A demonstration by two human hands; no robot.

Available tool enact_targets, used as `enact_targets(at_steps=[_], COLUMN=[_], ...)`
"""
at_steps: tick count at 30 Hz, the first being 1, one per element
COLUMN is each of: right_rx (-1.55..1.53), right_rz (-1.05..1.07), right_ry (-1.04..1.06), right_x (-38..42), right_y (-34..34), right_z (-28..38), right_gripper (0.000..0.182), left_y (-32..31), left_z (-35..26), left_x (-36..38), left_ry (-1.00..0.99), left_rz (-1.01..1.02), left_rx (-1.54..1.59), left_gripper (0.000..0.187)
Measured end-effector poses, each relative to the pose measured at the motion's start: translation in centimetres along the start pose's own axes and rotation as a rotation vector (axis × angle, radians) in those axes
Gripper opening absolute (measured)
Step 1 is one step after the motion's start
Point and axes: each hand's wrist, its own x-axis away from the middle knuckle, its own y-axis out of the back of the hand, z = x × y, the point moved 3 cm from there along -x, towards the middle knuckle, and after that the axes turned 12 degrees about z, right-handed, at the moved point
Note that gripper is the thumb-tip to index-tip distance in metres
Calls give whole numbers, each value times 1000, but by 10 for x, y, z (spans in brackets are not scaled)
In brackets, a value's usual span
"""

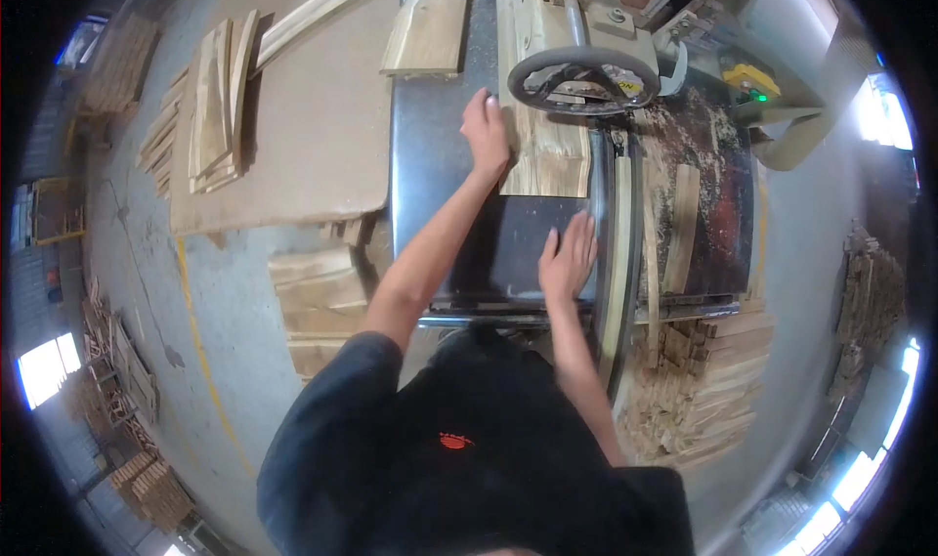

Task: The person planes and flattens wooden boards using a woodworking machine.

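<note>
A wide wooden board [545, 155] lies on the dark metal machine table [489, 253], its far part running beneath a machine with a black handwheel [584, 80]. My left hand [486, 133] is at the board's left edge, the fingers pressed together; whether it grips the edge is not clear. Just below the board's near end, my right hand [569, 258] lies over the table with fingers stretched out and thumb apart, holding nothing. A long narrow strip [621, 234] runs along the rail to the right of my right hand.
Another board [428, 23] rests at the upper left of the machine table. A brown sheet-topped table [313, 116] bears several boards. Loose strips [682, 224] and sawdust lie on the right. Wood stacks [699, 390] stand low at the right, with more boards [318, 302] at the left.
</note>
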Motion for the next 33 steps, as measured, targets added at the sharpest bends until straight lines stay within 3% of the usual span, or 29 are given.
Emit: enact_targets(at_steps=[3,6,7,9,11,14,15,16,17,20,21,27,30,31,32,33], right_rx=[187,139,161,154,159,152,145,136,125,105,108,22,-163,-250,-557,-739], right_rz=[-40,-82,-107,-118,-139,-146,-161,-164,-167,-153,-146,-126,-55,28,281,289], right_ry=[-5,21,34,34,47,56,70,62,60,51,46,34,45,154,162,221], right_x=[2,1,1,1,0,0,0,0,1,3,3,5,11,20,35,56], right_y=[-11,-7,-4,-2,-2,-3,-2,-3,-3,-7,-7,-15,-22,-12,16,11], right_z=[-9,-6,-4,-6,-5,-7,-7,-7,-7,-9,-8,-13,-4,5,26,29], right_gripper=[42,40,38,38,38,37,37,37,37,39,39,40,38,37,35,30], left_y=[24,71,84,117,132,124,114,109,103,93,88,82,78,75,72,66], left_z=[10,17,44,43,72,74,64,54,40,15,25,8,2,4,1,-2], left_x=[-10,-80,-124,-200,-258,-265,-246,-232,-209,-146,-129,14,92,118,146,177], left_ry=[-79,-173,-293,-182,27,159,107,255,111,120,-2,-2,30,-4,27,63], left_rz=[89,9,-118,-147,-211,155,84,116,33,-37,-142,-106,-89,-79,-41,-2], left_rx=[213,-221,-422,-660,-739,-578,-752,-782,-702,-709,-753,-792,-794,-781,-811,-833], left_gripper=[39,38,45,68,75,80,79,73,70,73,77,80,80,79,77,75])
